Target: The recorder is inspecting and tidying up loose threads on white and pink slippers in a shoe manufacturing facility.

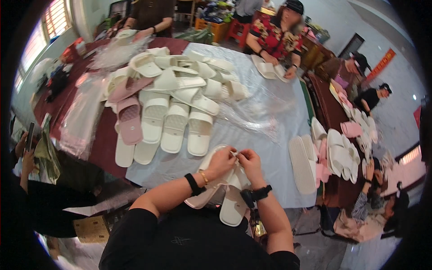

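Observation:
At the table's near edge, a pair of off-white slippers (pixel 233 209) lies with one end sticking out toward me. Over the far part of the pair my left hand (pixel 221 162) and my right hand (pixel 250 164) nearly meet, both with fingers pinched together. Whatever sits between the fingertips is too small to make out. Just beyond, a heap of cream slippers (pixel 173 121) spreads across the table, and a pink slipper (pixel 129 123) lies at its left side.
Clear plastic film (pixel 256 118) covers part of the pale blue sheet (pixel 180 175). Plastic bags (pixel 81 119) lie on the left. More white slippers (pixel 302 164) and pink ones (pixel 351 129) lie on the right. Across the table, a person (pixel 279 40) handles slippers; others work around.

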The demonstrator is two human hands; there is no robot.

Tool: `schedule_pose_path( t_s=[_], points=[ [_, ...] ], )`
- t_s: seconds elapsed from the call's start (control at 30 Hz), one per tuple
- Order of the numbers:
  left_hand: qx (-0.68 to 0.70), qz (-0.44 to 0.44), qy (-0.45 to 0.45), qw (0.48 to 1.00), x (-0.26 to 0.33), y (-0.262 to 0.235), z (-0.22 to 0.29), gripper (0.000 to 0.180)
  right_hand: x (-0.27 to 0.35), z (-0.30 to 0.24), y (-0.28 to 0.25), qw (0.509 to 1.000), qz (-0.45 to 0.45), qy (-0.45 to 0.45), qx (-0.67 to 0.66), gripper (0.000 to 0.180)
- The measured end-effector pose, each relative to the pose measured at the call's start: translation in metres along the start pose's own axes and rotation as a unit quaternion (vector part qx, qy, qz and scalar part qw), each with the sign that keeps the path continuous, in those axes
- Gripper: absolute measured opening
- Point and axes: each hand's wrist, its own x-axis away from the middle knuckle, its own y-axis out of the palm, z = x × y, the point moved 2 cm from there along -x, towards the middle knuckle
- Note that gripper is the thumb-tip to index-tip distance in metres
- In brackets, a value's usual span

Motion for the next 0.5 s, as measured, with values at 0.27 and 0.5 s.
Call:
schedule_pose_path(
  t_s=[0.27, 0.5],
  points=[
    [0.044, 0.02, 0.029, 0.998, 0.002, -0.0067, 0.0061, 0.019, 0.0025, 0.0012, -0.0011, 0.997, 0.035, 0.018, -0.06, 0.012],
    [0.048, 0.015, 0.006, 0.999, 0.0027, -0.0067, 0.0041, 0.02, 0.0059, 0.0014, -0.0012, 0.998, 0.043, 0.015, -0.036, 0.01]
  ],
)
